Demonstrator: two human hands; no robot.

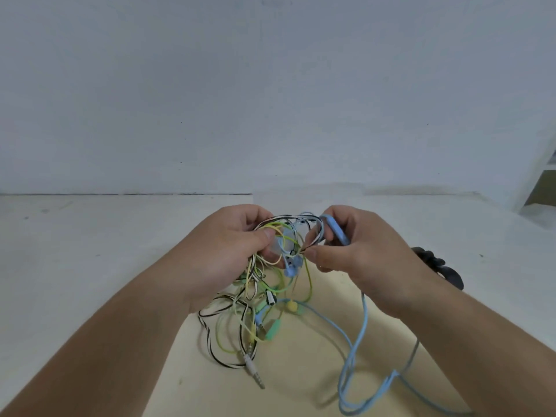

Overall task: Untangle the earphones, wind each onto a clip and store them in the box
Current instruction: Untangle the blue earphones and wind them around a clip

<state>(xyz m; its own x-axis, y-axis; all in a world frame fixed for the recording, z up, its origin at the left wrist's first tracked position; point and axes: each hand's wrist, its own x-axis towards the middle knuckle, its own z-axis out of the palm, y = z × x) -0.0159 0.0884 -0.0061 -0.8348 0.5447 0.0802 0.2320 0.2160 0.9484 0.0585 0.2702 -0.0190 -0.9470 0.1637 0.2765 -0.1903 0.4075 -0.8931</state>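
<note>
— What are the fingers holding?
— The left hand curls round a knot of thin blue, yellow-green and black-and-white striped earphone cables, thumb on top. The right hand pinches the pale blue oblong remote.
— And below?
— Loose loops hang onto a cream sheet on the white table. A silver jack plug lies there.

The upper part of the view is filled by a plain, pale grey-white painted wall, evenly and softly lit. Below it a flat white desk is seen, partly covered by a smooth cream-yellow sheet. A white shelf unit with a dark olive recess is glimpsed at the far right edge.
</note>
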